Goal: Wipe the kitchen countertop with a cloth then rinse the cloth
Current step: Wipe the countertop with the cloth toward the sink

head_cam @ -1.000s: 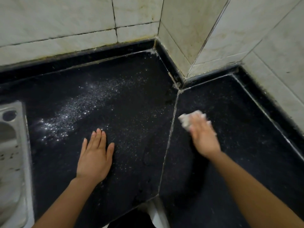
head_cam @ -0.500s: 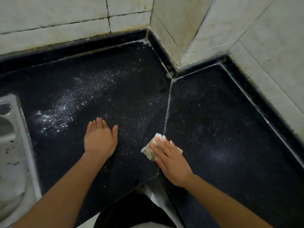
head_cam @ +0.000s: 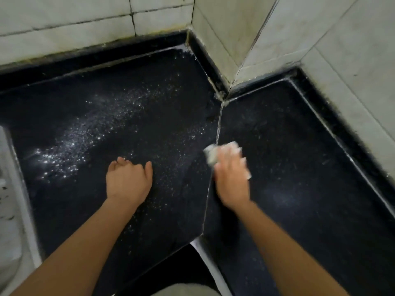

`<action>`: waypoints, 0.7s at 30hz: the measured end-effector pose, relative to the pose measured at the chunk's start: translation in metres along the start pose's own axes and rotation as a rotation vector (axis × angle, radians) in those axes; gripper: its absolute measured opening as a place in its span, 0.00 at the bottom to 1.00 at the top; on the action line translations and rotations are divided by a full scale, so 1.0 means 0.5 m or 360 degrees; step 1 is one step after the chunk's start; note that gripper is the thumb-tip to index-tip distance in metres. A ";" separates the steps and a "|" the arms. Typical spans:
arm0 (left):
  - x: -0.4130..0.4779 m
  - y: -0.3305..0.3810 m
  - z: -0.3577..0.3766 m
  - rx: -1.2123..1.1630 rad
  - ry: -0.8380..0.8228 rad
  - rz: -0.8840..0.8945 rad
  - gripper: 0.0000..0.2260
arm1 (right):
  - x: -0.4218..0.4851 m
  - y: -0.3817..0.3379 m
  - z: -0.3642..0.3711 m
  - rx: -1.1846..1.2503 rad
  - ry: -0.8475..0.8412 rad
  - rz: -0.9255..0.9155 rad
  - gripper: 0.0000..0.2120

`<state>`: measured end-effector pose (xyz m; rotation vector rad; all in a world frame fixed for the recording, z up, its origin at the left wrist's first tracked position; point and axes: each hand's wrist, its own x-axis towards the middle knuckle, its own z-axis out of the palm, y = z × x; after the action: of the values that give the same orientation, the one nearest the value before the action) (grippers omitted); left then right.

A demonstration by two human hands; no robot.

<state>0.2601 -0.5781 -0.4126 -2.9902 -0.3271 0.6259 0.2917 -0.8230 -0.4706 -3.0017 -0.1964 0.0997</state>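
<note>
At the far left edge stood the pale rim of a sink [head_cam: 15, 210]. Next to it the black speckled countertop [head_cam: 106, 116] carried a band of glittering wet drops. The left hand [head_cam: 128, 180] rested on this surface with fingers loosely bent, holding nothing. Further right, the cloth [head_cam: 215, 153] lay on the countertop across the thin seam [head_cam: 218, 129] between the two slabs. It was a small, crumpled, whitish-grey piece, partly hidden and blurred. The right hand [head_cam: 232, 178] lay on top of it. Because of the blur, I could not tell whether its fingers curled round the cloth or only pressed it. Pale wall tiles [head_cam: 352, 50] closed the right side.
</note>
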 end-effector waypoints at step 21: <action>0.001 -0.009 -0.003 -0.0248 -0.0053 -0.0169 0.27 | 0.080 -0.125 0.001 0.0135 -0.0373 -0.0918 0.25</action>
<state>0.2601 -0.5736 -0.4111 -3.0853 -0.5578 0.6693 0.3232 -0.7563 -0.4651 -2.7145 -1.0321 0.3832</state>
